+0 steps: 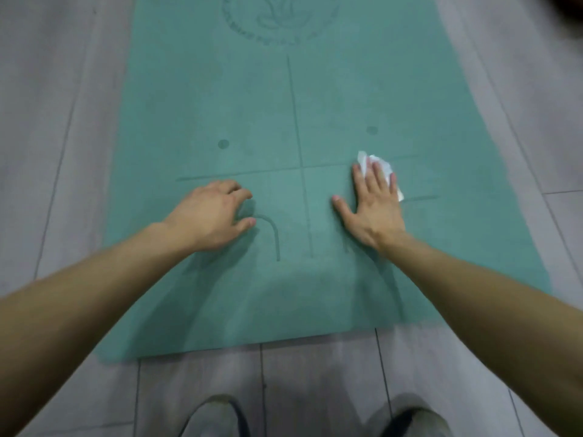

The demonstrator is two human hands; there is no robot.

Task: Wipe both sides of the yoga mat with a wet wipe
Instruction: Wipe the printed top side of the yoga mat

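On floor, yoga mat runs lengthwise away; flat right hand presses wipe.

A yoga mat was laid flat on the floor, running away from the person, its near edge just ahead of two shoes placed on the floor. The left hand was set on the mat left of its centre line. The right hand was laid flat right of that line, with a wet wipe pressed beneath its fingers. The hands were kept apart.
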